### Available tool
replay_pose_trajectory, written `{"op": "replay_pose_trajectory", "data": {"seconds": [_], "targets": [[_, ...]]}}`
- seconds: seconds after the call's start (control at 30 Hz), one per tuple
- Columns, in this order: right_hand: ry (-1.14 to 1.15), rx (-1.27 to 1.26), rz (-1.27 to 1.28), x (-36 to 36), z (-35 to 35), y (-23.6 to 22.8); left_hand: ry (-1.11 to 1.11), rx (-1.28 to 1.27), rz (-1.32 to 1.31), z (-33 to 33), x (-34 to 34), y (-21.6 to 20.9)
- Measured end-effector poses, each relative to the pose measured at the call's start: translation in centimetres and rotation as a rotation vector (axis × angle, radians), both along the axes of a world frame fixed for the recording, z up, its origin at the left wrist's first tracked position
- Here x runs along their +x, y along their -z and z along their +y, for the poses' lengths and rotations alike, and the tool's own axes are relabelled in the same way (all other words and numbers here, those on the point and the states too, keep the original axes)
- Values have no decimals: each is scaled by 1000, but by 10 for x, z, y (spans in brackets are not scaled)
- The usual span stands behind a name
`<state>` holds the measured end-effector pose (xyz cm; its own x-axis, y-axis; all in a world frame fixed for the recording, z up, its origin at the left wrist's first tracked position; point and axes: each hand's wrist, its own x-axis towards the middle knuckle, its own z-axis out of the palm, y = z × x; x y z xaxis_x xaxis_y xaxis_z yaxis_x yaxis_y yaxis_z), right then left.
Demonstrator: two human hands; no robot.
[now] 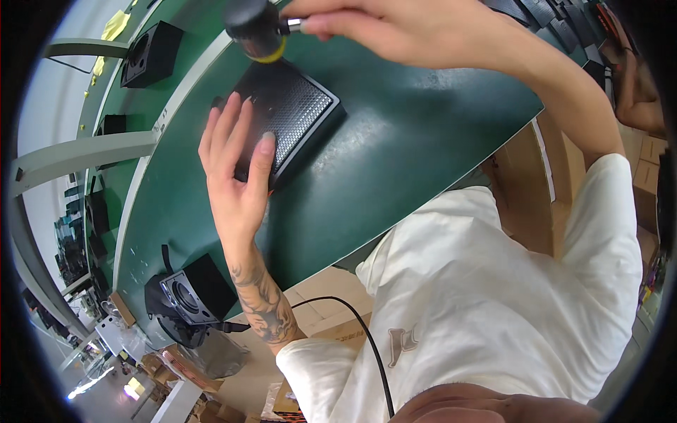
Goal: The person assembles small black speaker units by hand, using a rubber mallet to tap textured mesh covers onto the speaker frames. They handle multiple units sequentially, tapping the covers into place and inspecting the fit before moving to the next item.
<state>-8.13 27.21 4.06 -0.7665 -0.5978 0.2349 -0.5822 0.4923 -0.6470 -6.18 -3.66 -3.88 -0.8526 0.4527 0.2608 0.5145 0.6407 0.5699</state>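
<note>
On the green tabletop (381, 162) lies a black speaker box (303, 116), its shiny perforated grille facing up. My left hand (236, 162) rests on the grille's near left part, fingers stretched out and thumb apart. With my right hand (367, 25) I grip the metal handle of a mallet. The mallet's head (250, 28) is black with a yellow end and sits just over the far end of the speaker. Whether it touches the grille I cannot tell; the head hides that spot.
At the table's left end stands another speaker (201, 289) with its round driver exposed, beside a black bag-like item. A further black speaker (151, 55) stands beyond the pale rail (137, 173). Dark panels (543, 14) and another person's arm (638, 84) are at far right.
</note>
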Motion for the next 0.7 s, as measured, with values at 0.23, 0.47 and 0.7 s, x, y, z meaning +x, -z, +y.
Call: {"op": "replay_pose_trajectory", "data": {"seconds": [0.23, 0.47, 0.7], "targets": [[145, -5, 34, 8, -5, -5, 18, -42, 46, 0, -1, 1], [50, 40, 147, 29, 3, -16, 30, -15, 76, -3, -1, 5], [-93, 162, 31, 39, 3, 9, 25, 26, 115, -4, -1, 9]]}}
